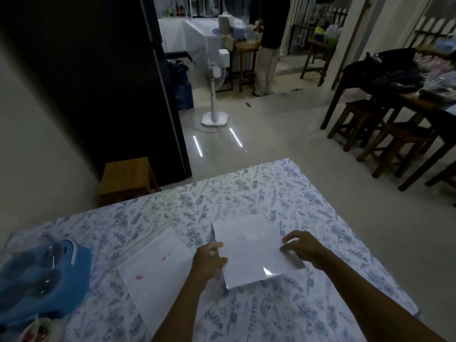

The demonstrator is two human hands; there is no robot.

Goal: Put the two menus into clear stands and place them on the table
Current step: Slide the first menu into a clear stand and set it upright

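Observation:
A clear stand with a white menu sheet in it (249, 253) lies tilted on the floral tablecloth (246, 193). My left hand (208, 261) grips its left edge, thumb on top. On the stand's right edge rests my right hand (302, 246), fingers bent over it. A second white menu (158, 270) with small pink marks lies flat on the cloth to the left, apart from both hands. I cannot tell whether it sits in a stand.
A blue bag with a clear cover (42, 277) sits at the table's left. A wooden stool (127, 178) stands beyond the far edge. A white fan (214, 77), dark stools and a table (394, 134), and a standing person (267, 45) are farther off.

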